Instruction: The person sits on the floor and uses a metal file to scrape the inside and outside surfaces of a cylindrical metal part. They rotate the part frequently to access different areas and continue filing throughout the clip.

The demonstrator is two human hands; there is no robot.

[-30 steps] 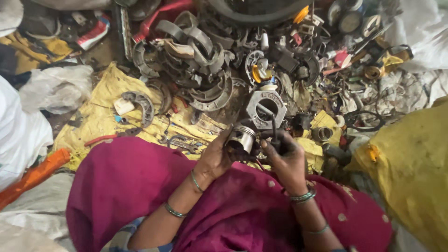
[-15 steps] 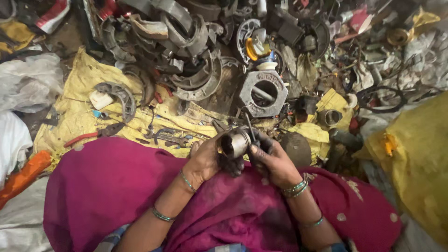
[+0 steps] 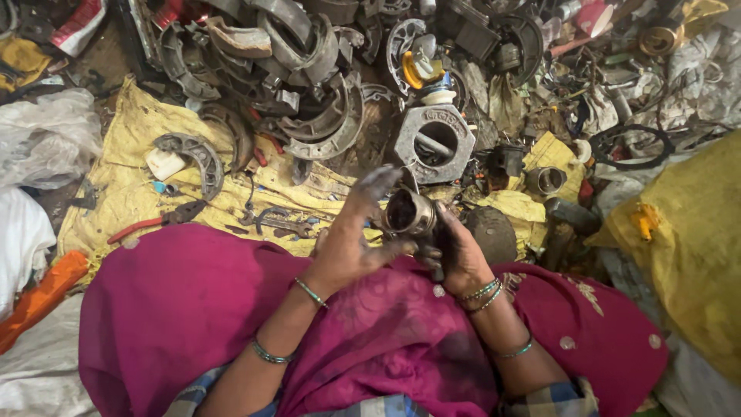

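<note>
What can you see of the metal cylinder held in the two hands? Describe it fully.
The cylinder is a short, hollow metal sleeve, shiny grey outside, dark and grimy inside. It lies tilted, its open end facing the camera. The left hand touches it from the left, the right hand grips it from the right, both greasy. It is held above the magenta cloth, near a scrap pile.

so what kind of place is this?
Probably a scrap-metal sorting spot on the ground: heaped curved brake shoes, a hexagonal metal housing, red-handled pliers on yellow sacking. Both hands grip a small metal cylinder.
</note>
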